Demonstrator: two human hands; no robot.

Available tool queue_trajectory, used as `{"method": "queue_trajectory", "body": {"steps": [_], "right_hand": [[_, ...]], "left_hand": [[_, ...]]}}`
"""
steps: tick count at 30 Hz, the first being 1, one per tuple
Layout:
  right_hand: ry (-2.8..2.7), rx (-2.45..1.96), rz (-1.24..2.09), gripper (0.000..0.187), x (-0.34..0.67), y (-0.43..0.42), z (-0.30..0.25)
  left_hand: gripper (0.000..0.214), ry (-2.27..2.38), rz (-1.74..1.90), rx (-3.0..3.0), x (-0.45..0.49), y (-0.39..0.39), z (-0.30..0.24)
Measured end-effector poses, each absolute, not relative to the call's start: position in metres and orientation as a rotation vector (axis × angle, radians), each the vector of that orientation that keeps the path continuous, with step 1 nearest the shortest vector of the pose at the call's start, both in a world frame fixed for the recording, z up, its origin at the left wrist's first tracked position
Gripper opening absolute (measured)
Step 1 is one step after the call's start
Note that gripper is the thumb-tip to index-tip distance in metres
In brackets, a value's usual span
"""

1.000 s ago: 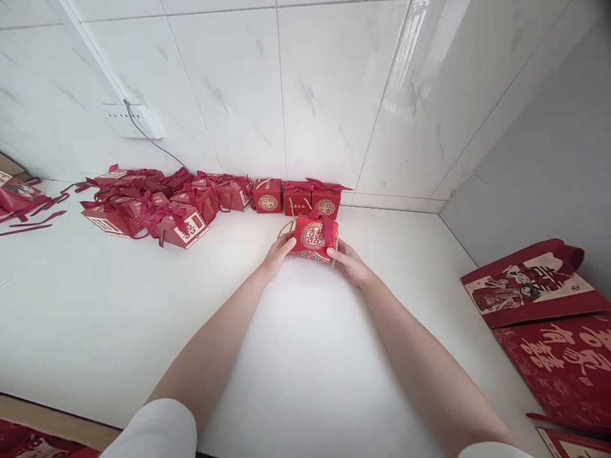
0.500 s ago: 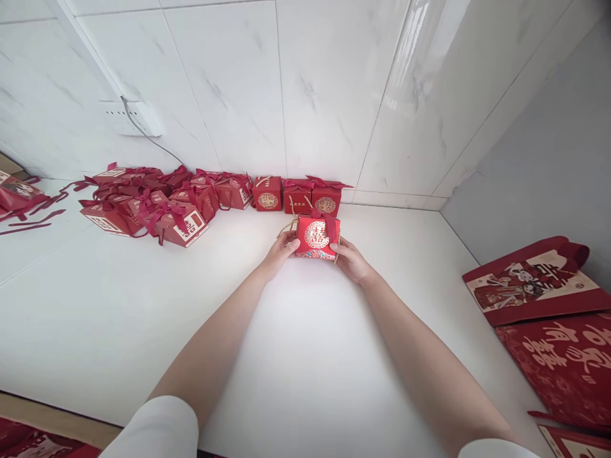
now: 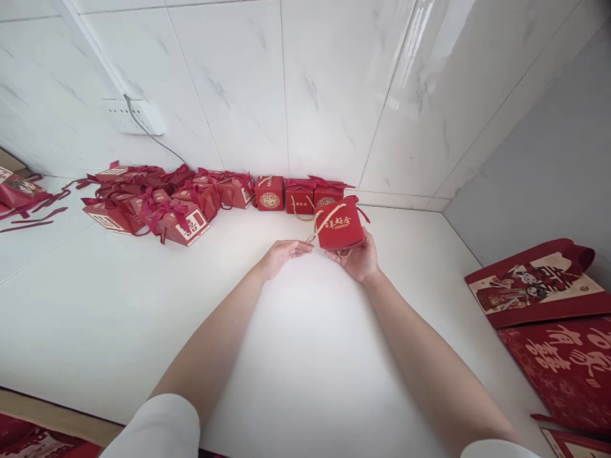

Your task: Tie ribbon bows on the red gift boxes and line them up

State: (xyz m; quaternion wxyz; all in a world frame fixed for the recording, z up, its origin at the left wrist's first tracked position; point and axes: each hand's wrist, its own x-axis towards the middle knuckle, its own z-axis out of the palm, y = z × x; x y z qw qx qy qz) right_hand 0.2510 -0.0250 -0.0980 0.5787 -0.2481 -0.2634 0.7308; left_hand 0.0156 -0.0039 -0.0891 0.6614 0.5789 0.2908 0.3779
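Observation:
A small red gift box (image 3: pixel 340 229) with gold lettering and a twisted gold rope handle rests in my right hand (image 3: pixel 361 259), tilted above the white tabletop. Its ribbon shows at the top right corner. Fingers of that hand wrap the box's lower right side and underside. My left hand (image 3: pixel 281 257) is off the box, with its fingers stretched out beside the rope handle (image 3: pixel 312 234); whether they touch the rope I cannot tell. Behind the held box stand other red boxes: one with a gold round emblem (image 3: pixel 270 194) and two with ribbon bows (image 3: pixel 300 196).
Several red boxes with ribbons (image 3: pixel 179 219) are heaped at the back left, and loose ribbons (image 3: pixel 41 210) lie farther left. Red printed bags (image 3: pixel 534 280) lie along the right side. A tiled wall (image 3: pixel 324 83) with a socket (image 3: pixel 133 116) closes off the back.
The box has turned from its emblem side to its lettered side and shifted slightly right. My left hand has let go of it; my right hand still holds it.

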Motion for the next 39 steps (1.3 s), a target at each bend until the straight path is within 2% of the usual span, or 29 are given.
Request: {"method": "queue_trajectory", "body": {"steps": [7,11,16,20,24,28,31,35,39], "right_hand": [[-0.686,-0.628,1.664,0.056,0.246,-0.025,-0.097],[-0.786,-0.733,1.504,0.056,0.234,-0.026,-0.099],[-1.091,-0.77,1.391,0.058,0.228,-0.03,-0.103],[-1.276,-0.744,1.377,0.067,0.232,-0.034,-0.101],[-1.393,-0.707,1.27,0.092,0.231,-0.035,-0.096],[-1.31,-0.868,1.195,0.08,0.226,-0.033,-0.1],[-1.261,-0.98,1.152,0.07,0.224,-0.029,-0.106],[-1.276,-0.984,1.109,0.069,0.226,-0.027,-0.109],[-1.248,-0.982,1.203,0.072,0.228,-0.028,-0.106]], "left_hand": [[0.042,0.713,0.881,1.35,0.018,-0.003,-0.09],[0.062,0.694,0.865,1.395,0.023,-0.003,-0.092],[0.089,0.771,1.055,1.354,0.03,-0.001,-0.096],[0.078,0.875,1.118,1.155,0.028,0.001,-0.094],[0.06,0.905,1.158,1.097,0.028,0.002,-0.091],[0.054,0.917,1.132,1.16,0.03,0.002,-0.092],[0.063,0.952,1.045,1.186,0.032,0.002,-0.092],[0.067,1.047,0.897,1.239,0.034,0.003,-0.087],[0.075,1.11,0.76,1.153,0.034,0.006,-0.08]]}}
